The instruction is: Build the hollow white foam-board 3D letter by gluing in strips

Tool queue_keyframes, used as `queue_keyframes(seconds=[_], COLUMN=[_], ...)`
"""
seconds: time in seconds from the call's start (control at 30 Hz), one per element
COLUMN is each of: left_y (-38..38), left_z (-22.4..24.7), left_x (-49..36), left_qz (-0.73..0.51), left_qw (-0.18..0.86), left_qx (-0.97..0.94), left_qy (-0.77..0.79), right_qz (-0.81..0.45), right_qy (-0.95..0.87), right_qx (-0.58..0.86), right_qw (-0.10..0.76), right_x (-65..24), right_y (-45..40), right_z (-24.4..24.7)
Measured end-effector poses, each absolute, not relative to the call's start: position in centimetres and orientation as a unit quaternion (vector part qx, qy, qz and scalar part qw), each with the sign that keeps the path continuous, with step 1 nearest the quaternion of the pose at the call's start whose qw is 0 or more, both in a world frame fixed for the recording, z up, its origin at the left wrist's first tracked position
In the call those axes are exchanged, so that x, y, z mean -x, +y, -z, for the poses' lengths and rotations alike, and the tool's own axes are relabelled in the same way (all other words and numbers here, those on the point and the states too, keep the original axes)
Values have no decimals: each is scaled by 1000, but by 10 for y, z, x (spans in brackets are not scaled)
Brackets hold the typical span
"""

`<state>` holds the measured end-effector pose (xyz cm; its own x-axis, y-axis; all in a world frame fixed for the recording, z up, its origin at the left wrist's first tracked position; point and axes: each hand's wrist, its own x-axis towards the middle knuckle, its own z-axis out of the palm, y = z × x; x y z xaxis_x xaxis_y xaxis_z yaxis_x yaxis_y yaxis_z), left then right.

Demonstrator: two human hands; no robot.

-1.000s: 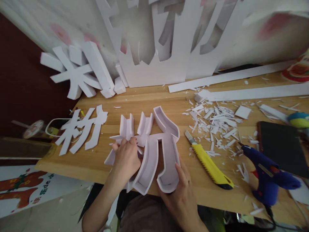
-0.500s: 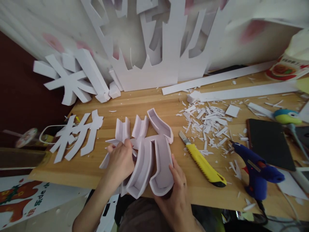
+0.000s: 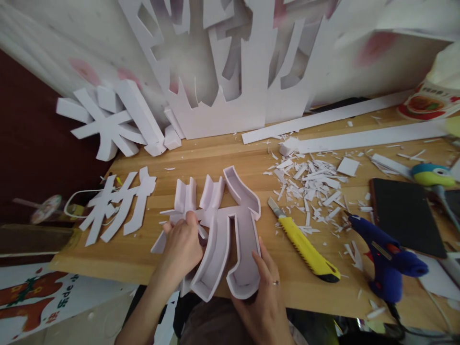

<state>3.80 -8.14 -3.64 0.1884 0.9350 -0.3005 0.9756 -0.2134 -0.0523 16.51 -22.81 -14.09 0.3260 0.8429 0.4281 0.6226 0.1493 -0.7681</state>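
A white foam-board character [image 3: 247,235] with raised walls, its hollow side up, lies at the table's front edge, its lower ends jutting over. My left hand [image 3: 183,244] is closed at its left part, fingertips pressed down among the walls; exactly what they pinch is hidden. Along the lower right wall my right hand [image 3: 266,282] grips the character, fingers against the outer side. To the right lies a yellow utility knife [image 3: 305,247] with its blade out. Farther right is a blue hot glue gun [image 3: 388,254] with a cord.
Flat white character pieces [image 3: 118,206] lie on the left. Behind them leans a finished-looking block character [image 3: 111,120]. Foam scraps [image 3: 312,182] are heaped right of centre, near long white strips [image 3: 373,136] and a dark tablet-like slab [image 3: 406,215]. Cut-out boards [image 3: 223,120] stand at the back.
The whole view has shifted slightly right and down. Both hands keep nearly the same hold on the foam-board character.
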Motion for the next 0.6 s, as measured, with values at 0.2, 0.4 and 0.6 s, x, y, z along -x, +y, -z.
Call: queue_keyframes(seconds=[0.2,0.4,0.6], left_y=[-84,-112,-111], left_z=[34,22,14], left_x=[-38,-24,-11], left_qz=[141,131,28], left_qw=[94,98,49], left_qx=[-766,-747,-774], left_qy=[620,645,631], right_qz=[-108,-126,-159], right_qy=[-555,-553,-543], right_qx=[653,640,601], right_qw=[503,519,565], right_x=[-166,-161,-159], right_y=[-232,-245,-235], right_z=[141,145,140])
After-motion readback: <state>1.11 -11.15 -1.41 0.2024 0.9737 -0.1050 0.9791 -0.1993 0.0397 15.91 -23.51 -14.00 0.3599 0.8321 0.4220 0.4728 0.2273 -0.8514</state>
